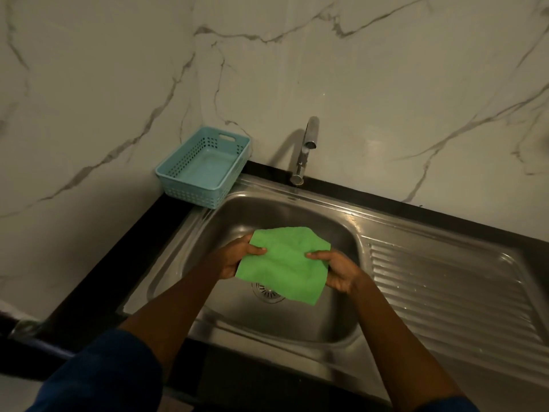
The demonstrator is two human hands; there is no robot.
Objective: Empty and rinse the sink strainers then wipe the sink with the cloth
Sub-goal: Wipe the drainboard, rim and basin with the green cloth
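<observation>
I see my left hand (234,258) and right hand (340,272) each pinching a side edge of a soft, rumpled green cloth (288,260), thumbs on top, held spread over the stainless steel sink (267,212). Its round slotted strainer (264,292) peeks from under the cloth. At the sink's far left corner sits a pale blue perforated plastic basket (178,178), its bare bottom showing, and a chrome tap (306,150) stands at the far edge.

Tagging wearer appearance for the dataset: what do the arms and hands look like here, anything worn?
Left hand and right hand are bare: no gloves, rings or watch visible. Forearms bare; dark blue sleeves end near the elbows.
</observation>
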